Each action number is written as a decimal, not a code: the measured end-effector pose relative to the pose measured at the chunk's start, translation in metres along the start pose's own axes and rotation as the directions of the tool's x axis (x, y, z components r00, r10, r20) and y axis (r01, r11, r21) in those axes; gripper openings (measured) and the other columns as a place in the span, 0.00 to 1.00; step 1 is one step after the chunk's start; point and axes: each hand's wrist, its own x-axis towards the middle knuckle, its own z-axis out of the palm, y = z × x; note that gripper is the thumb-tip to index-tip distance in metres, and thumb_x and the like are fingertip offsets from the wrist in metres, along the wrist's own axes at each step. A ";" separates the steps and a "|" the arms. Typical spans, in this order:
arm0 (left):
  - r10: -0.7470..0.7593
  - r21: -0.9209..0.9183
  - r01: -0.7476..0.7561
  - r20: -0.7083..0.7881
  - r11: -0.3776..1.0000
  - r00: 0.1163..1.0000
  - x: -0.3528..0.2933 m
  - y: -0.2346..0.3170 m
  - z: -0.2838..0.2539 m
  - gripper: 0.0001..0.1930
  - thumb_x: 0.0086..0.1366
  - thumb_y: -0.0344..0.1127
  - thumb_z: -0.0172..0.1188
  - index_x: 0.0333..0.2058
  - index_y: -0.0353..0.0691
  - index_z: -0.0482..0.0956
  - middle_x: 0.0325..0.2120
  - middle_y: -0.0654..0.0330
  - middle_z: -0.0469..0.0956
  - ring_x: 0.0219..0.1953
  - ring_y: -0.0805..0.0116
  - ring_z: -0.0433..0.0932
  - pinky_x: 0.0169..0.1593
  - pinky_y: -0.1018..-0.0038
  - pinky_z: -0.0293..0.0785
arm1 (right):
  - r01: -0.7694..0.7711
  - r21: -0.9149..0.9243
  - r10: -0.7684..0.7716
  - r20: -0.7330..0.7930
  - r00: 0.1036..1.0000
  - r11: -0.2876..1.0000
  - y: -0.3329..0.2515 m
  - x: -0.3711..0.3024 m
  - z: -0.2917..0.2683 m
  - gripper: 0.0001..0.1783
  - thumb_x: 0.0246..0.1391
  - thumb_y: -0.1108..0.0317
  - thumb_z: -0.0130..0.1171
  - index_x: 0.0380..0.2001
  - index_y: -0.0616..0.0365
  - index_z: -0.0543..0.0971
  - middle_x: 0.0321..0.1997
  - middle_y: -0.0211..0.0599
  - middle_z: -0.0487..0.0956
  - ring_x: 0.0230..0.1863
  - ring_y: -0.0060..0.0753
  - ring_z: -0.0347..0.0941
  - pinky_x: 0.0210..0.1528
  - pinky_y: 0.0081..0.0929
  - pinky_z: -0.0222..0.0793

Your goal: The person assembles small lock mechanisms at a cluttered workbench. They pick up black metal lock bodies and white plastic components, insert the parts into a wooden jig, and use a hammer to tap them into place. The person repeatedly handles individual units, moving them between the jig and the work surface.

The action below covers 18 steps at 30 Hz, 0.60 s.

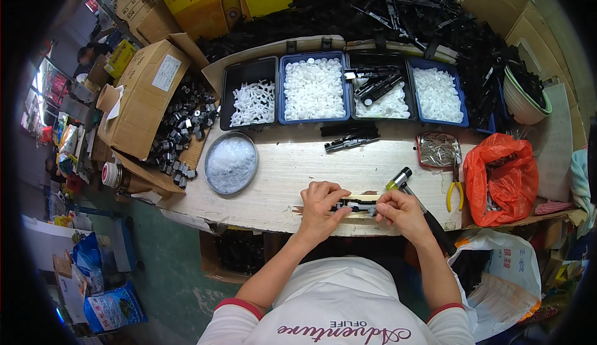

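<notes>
A black elongated plastic assembly (353, 206) with a white piece in it lies near the table's front edge, between light wooden strips. My left hand (320, 207) grips its left end, with thumb and fingers closed round it. At the other end my right hand (401, 213) pinches a small greyish piece (372, 211), whose kind I cannot make out. Just beyond the right hand lies a hammer (399, 178) with a silver and yellow-green head and a black handle. Similar black assemblies (352, 140) rest farther back on the table.
Bins of white plastic parts (281, 93) line the back, before a heap of black parts (298, 22). A round metal dish (209, 186) stands left. At right are a red tray of metal pins (421, 163), yellow-handled pliers (461, 199) and a red bag (519, 189).
</notes>
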 end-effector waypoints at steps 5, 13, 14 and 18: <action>0.006 -0.010 -0.006 -0.013 1.000 1.000 0.000 0.000 0.000 0.15 0.43 0.32 0.67 0.33 0.44 0.79 0.33 0.66 0.71 0.40 0.67 0.64 0.45 0.70 0.52 | -0.022 0.002 0.022 -0.021 1.000 1.000 -0.002 0.000 0.004 0.04 0.53 0.72 0.53 0.28 0.60 0.74 0.20 0.27 0.75 0.21 0.12 0.67 0.22 0.12 0.60; 0.115 0.037 -0.113 -0.046 0.993 0.992 -0.005 -0.005 0.004 0.09 0.42 0.30 0.66 0.27 0.48 0.81 0.31 0.68 0.71 0.39 0.68 0.64 0.44 0.70 0.52 | 0.006 -0.051 -0.009 -0.055 0.998 0.999 0.000 0.003 0.003 0.03 0.51 0.75 0.54 0.26 0.64 0.72 0.20 0.28 0.73 0.21 0.15 0.68 0.23 0.14 0.61; 0.131 0.048 -0.128 -0.048 0.991 0.990 -0.005 -0.005 0.004 0.10 0.42 0.29 0.66 0.26 0.49 0.80 0.31 0.68 0.71 0.39 0.68 0.64 0.44 0.69 0.52 | 0.017 -0.058 -0.020 -0.055 0.998 0.998 0.004 0.005 0.002 0.03 0.51 0.75 0.54 0.25 0.64 0.72 0.20 0.28 0.73 0.20 0.15 0.68 0.23 0.14 0.61; 0.176 0.081 -0.172 -0.048 0.982 0.983 -0.005 -0.003 0.004 0.11 0.41 0.27 0.66 0.25 0.50 0.80 0.31 0.69 0.72 0.39 0.67 0.64 0.44 0.68 0.52 | 0.036 -0.103 -0.046 -0.098 0.994 0.994 0.003 0.008 0.002 0.05 0.49 0.75 0.55 0.23 0.64 0.71 0.18 0.29 0.72 0.18 0.16 0.67 0.21 0.16 0.60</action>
